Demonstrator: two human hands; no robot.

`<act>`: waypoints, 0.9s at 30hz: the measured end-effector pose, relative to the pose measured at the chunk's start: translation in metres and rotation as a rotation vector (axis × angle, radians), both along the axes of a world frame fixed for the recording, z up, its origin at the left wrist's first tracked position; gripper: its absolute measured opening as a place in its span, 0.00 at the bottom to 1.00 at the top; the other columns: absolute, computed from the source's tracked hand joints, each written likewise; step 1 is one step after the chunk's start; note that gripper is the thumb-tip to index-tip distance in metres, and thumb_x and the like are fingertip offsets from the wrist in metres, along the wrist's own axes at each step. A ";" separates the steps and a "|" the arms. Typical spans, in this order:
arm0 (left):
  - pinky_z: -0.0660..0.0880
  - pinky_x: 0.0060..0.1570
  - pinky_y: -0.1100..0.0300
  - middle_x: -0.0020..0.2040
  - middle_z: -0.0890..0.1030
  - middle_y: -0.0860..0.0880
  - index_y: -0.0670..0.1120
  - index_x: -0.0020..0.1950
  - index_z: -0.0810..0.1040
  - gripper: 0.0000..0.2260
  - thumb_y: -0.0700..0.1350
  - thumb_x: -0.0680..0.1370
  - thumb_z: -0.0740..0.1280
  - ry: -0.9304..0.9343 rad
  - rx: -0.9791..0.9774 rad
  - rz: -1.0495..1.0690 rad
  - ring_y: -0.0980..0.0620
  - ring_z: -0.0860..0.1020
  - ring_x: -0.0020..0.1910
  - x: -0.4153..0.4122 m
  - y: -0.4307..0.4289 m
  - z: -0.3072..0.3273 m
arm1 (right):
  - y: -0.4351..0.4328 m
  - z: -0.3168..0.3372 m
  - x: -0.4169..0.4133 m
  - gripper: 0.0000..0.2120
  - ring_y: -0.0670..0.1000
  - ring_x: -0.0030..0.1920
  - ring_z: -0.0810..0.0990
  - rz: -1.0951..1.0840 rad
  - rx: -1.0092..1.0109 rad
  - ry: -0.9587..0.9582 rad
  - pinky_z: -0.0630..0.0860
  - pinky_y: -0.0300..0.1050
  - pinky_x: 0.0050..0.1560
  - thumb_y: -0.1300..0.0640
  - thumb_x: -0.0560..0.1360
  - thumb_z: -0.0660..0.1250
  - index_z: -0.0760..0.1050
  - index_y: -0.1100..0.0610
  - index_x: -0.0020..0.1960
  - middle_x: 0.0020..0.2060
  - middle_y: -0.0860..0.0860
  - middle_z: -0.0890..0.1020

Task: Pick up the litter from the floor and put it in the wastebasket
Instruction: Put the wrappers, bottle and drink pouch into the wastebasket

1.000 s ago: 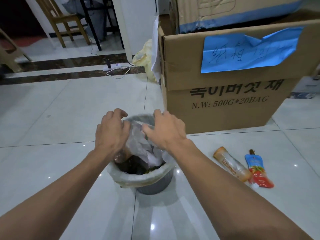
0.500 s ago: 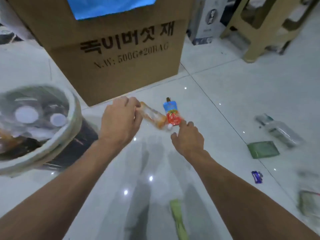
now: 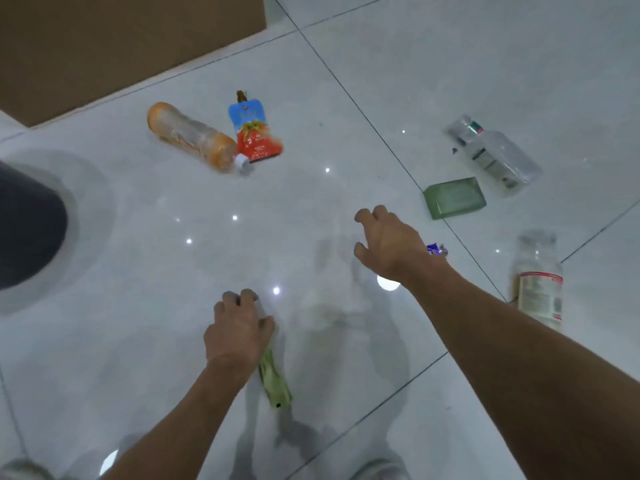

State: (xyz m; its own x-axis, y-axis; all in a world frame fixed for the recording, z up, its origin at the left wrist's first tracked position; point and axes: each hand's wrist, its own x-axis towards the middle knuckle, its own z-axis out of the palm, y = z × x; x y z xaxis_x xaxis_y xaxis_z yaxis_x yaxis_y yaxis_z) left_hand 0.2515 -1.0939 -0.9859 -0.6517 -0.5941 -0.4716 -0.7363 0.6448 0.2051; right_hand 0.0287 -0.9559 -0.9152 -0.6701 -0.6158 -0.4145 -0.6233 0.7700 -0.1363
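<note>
The dark grey wastebasket (image 3: 31, 230) shows only its side at the left edge. Litter lies on the white tiled floor. My left hand (image 3: 239, 330) curls down over the upper end of a long green wrapper (image 3: 275, 382); whether the fingers grip it is hidden. My right hand (image 3: 388, 247) hovers with fingers spread and empty, just left of a small blue wrapper (image 3: 437, 249). Farther off lie an orange-tinted bottle (image 3: 190, 136) and a red and blue pouch (image 3: 256, 129), side by side.
A clear bottle (image 3: 495, 154), a flat green packet (image 3: 453, 197) and a labelled bottle (image 3: 538, 282) lie to the right. A cardboard box (image 3: 104, 46) stands at the top left. Bare glossy tiles stretch between the hands and the basket.
My view swung from the basket down to the floor on its right. Both hands left the basket; the left dropped onto the green wrapper and the right moved toward the blue one.
</note>
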 end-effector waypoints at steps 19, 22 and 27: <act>0.72 0.42 0.57 0.49 0.76 0.49 0.48 0.63 0.69 0.18 0.49 0.75 0.66 0.230 0.071 -0.147 0.48 0.73 0.52 -0.061 0.039 0.010 | 0.070 -0.044 0.000 0.21 0.56 0.58 0.71 -0.256 0.100 0.092 0.70 0.49 0.56 0.58 0.77 0.58 0.62 0.56 0.69 0.61 0.55 0.70; 0.70 0.38 0.60 0.50 0.76 0.51 0.50 0.62 0.68 0.15 0.52 0.77 0.62 0.273 0.063 -0.174 0.51 0.76 0.48 -0.078 0.048 0.019 | 0.093 -0.054 -0.012 0.29 0.55 0.65 0.67 -0.355 0.162 0.094 0.70 0.51 0.60 0.57 0.76 0.61 0.54 0.52 0.74 0.66 0.53 0.66; 0.69 0.39 0.63 0.53 0.75 0.53 0.53 0.62 0.67 0.14 0.50 0.77 0.61 0.328 0.100 -0.198 0.51 0.78 0.46 -0.074 0.051 0.020 | 0.110 -0.070 -0.033 0.34 0.55 0.73 0.57 -0.372 0.203 0.015 0.71 0.54 0.62 0.62 0.76 0.60 0.49 0.51 0.77 0.73 0.51 0.58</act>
State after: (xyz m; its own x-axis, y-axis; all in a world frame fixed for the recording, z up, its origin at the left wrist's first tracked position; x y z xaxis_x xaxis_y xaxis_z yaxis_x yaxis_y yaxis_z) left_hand 0.1773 -1.0434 -0.9657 -0.8746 -0.4036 -0.2687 -0.4849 0.7325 0.4778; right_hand -0.0042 -0.8455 -0.9850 -0.8381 -0.2378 -0.4910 -0.2989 0.9530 0.0486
